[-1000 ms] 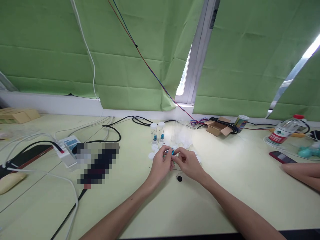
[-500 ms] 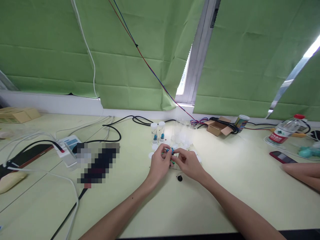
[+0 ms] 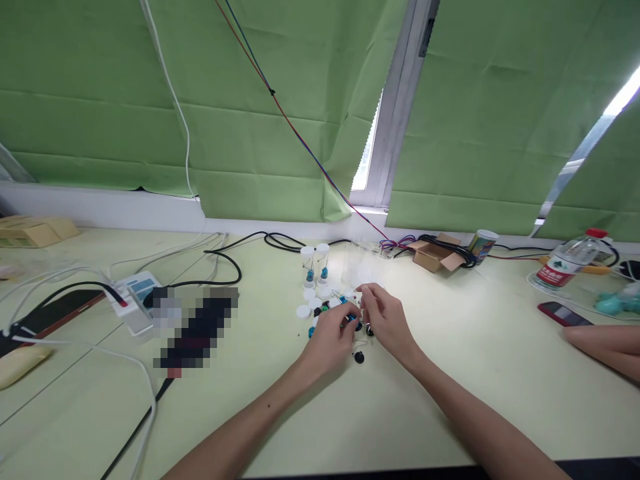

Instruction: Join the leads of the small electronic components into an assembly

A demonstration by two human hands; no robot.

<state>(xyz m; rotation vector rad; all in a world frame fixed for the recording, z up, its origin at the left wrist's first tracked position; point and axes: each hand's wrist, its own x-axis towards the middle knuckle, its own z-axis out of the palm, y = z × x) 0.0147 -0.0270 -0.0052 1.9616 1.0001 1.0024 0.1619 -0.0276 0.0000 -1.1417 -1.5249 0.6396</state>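
My left hand (image 3: 331,333) reaches into a cluster of small parts, its fingers curled together over blue and black pieces. Whether one is pinched there is hidden. Close beside it, my right hand (image 3: 384,319) has its thumb and fingertips pressed together; what they hold, if anything, is too small to make out. Around the hands lie white round caps (image 3: 303,311), a small blue part (image 3: 312,332) and a black round part (image 3: 359,357) with a thin wire. Behind them stand two clear vials with white lids, each with a blue piece (image 3: 310,275) and wire inside.
More clear containers (image 3: 361,265) stand behind my right hand. Farther back are an open cardboard box (image 3: 436,256), a printed can (image 3: 483,245) and black cables. A water bottle (image 3: 567,261), a phone (image 3: 563,314) and another person's arm (image 3: 607,350) are at right; a power strip (image 3: 137,300) is left.
My hands were together over a small blue part; now they are apart. The left has moved right and lower among the parts, uncovering caps and pieces, while the right has shifted slightly right.
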